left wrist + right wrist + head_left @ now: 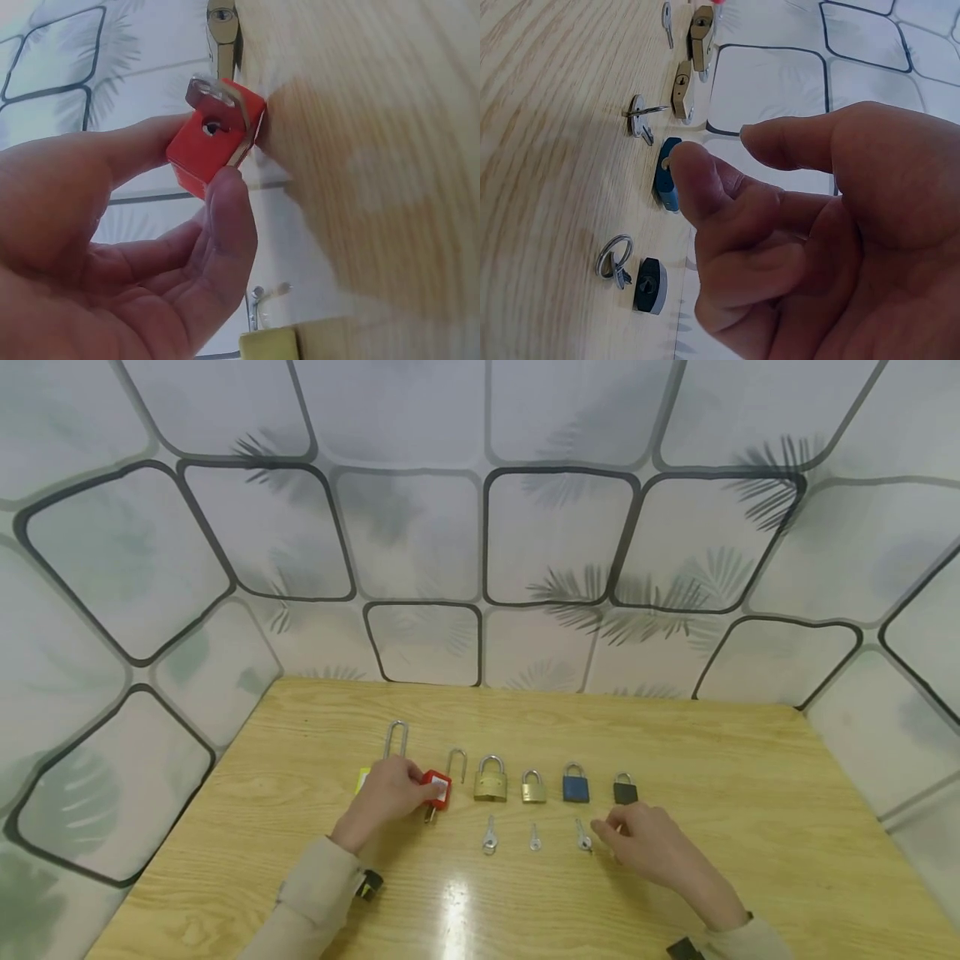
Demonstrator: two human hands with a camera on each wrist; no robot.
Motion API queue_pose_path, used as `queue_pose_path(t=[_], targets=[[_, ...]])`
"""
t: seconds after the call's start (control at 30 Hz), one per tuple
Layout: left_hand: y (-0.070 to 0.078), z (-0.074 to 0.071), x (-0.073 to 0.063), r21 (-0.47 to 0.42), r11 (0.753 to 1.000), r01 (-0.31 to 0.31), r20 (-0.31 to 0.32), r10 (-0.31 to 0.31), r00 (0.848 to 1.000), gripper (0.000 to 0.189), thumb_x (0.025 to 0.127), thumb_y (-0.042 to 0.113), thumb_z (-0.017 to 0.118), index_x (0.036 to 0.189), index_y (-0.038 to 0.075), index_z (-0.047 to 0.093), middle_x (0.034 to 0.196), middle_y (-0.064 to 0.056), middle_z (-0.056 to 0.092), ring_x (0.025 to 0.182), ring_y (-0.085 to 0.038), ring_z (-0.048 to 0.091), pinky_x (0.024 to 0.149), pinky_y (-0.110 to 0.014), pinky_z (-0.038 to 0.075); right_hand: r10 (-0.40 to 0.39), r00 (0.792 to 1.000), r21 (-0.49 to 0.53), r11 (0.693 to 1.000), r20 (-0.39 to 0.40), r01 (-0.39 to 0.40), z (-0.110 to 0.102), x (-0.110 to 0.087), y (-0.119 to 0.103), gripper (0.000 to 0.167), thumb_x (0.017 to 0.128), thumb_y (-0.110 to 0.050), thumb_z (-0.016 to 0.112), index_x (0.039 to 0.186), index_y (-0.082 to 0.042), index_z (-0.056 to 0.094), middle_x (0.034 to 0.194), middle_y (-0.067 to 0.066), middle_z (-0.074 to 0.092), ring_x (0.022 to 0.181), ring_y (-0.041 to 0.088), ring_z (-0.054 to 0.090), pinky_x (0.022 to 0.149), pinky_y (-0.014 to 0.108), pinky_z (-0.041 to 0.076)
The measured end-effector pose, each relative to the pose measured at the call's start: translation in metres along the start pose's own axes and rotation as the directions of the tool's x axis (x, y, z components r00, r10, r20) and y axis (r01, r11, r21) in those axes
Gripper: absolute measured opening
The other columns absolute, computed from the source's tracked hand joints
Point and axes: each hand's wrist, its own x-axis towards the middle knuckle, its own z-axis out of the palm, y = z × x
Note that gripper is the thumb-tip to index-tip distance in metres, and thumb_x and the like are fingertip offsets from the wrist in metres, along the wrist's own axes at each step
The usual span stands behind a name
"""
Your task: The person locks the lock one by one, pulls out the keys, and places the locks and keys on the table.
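Note:
My left hand point(390, 792) grips a red padlock point(437, 788) by its sides, between thumb and fingers. Its tall thin shackle points to the back of the table. In the left wrist view a key point(214, 91) stands at the keyhole face; whether it sits in the hole I cannot tell. My right hand point(643, 842) holds nothing, its fingers loosely curled and the thumb apart. It hovers close in front of a black padlock point(625, 792). The right wrist view shows a key on a ring point(615, 259) in front of that lock.
Right of the red lock stand a large brass padlock point(491, 787), a small brass padlock point(533, 792) and a blue padlock point(575, 788). Keys point(490, 837) lie in front of them on the wooden table point(300, 743). A yellow padlock point(362, 778) is partly behind my left hand.

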Motion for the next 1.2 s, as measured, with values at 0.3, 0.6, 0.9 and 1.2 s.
queue_pose_path(t=[0.3,0.6,0.9,1.2], targets=[[0.003,-0.007,-0.004,-0.042,0.999,-0.020,-0.072,0.017,0.997,0.025,0.085,0.025,0.083,0.095,0.005,0.071,0.085,-0.004,0.070,0.072,-0.016,0.060,0.060,-0.025,0.048,-0.008,1.000,-0.002,1.000,-0.020,0.007,-0.001,-0.001,-0.001,0.030,0.103,-0.030,0.060,0.083,-0.010,0.071,0.059,-0.001,0.061,0.049,0.013,0.049,0.047,0.025,0.038],[0.015,-0.008,-0.013,-0.053,0.984,-0.169,-0.198,0.156,0.968,0.023,0.084,0.019,0.085,0.097,0.006,0.072,0.086,-0.004,0.073,0.076,-0.014,0.064,0.066,-0.026,0.053,-0.006,0.996,-0.025,1.000,-0.087,0.004,-0.004,-0.001,-0.010,0.026,0.103,-0.028,0.061,0.085,-0.012,0.072,0.062,-0.004,0.057,0.053,0.009,0.047,0.050,0.024,0.038],[0.032,0.004,-0.026,-0.289,0.901,-0.325,-0.151,0.292,0.944,0.021,0.083,0.015,0.086,0.099,0.011,0.073,0.088,0.001,0.073,0.078,-0.011,0.065,0.073,-0.023,0.057,-0.128,0.971,0.006,0.991,-0.201,0.132,-0.003,-0.003,-0.020,0.015,0.103,-0.018,0.062,0.105,-0.011,0.075,0.091,0.000,0.076,0.079,0.010,0.066,0.065,0.022,0.053],[0.045,0.020,-0.034,-0.400,0.824,-0.401,-0.156,0.370,0.916,0.021,0.083,0.016,0.086,0.099,0.011,0.073,0.091,-0.002,0.074,0.079,-0.009,0.066,0.075,-0.025,0.059,-0.429,0.796,0.042,0.870,-0.428,0.492,0.010,-0.004,-0.032,0.028,0.098,-0.002,0.066,0.125,-0.006,0.070,0.120,0.008,0.076,0.099,0.019,0.075,0.072,0.023,0.061]])
